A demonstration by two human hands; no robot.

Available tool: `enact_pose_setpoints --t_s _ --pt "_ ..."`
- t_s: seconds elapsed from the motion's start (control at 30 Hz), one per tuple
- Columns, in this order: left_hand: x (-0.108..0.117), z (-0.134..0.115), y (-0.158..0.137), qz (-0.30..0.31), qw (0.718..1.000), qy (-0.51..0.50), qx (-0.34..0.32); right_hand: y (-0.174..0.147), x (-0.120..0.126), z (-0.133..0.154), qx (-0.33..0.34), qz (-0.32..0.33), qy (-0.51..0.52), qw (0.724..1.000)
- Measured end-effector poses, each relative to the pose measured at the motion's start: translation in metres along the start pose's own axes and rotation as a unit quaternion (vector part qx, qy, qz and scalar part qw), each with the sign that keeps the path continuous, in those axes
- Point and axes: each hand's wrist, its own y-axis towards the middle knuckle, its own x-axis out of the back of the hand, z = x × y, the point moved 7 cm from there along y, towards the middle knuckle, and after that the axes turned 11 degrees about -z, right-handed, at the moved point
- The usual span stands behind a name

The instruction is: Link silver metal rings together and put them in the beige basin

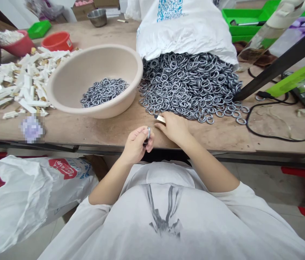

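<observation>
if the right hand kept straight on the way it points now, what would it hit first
Most likely the near edge of the pile of grey rings, just ahead of the right hand; the exact gap is hard to judge.

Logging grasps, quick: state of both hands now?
Left hand: closed, holding at least one glossy grey ring.
Right hand: closed, holding a slim, pale, dark-tipped tool.

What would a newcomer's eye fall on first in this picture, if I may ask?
Probably the big heap of grey rings spilling from a white sack on the table, beyond the right hand. Next comes the wide beige bowl to the left of it, with more rings inside. Nearer, at the table's front edge, the left hand has at least one ring in its grip.
</observation>
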Motion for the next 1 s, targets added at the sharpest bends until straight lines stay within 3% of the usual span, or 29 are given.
enact_pose_setpoints --t_s 0.13,0.27,0.5,0.57,0.63,0.73,0.83,0.9,1.0 --pt "0.018 0.002 0.008 -0.064 0.998 0.015 0.02 0.003 -0.003 0.008 0.02 0.033 -0.073 0.997" --pt "0.032 0.003 0.014 -0.108 0.993 0.02 0.033 0.003 -0.001 0.0 -0.008 0.009 -0.09 0.996" --pt "0.034 0.005 0.018 -0.103 0.993 0.006 0.06 0.005 0.0 -0.007 -0.006 0.024 -0.082 0.996" --pt "0.035 0.003 0.018 -0.11 0.992 0.051 0.021 0.004 0.002 -0.008 -0.008 0.029 -0.026 0.999" --pt "0.035 -0.003 0.019 -0.117 0.981 0.142 -0.06 0.001 0.003 -0.005 0.007 0.052 0.095 0.994" --pt "0.027 -0.012 0.02 -0.099 0.929 0.307 -0.181 -0.009 0.004 0.008 0.041 0.11 0.302 0.946" --pt "0.017 -0.012 0.023 -0.058 0.9 0.37 -0.224 -0.017 0.005 0.014 0.026 0.123 0.385 0.914" --pt "0.014 -0.011 0.024 -0.053 0.914 0.337 -0.219 -0.021 0.007 0.015 0.002 0.09 0.424 0.901" --pt "0.013 0.0 0.024 -0.053 0.966 0.214 -0.135 -0.025 0.011 0.022 -0.002 0.051 0.501 0.864"
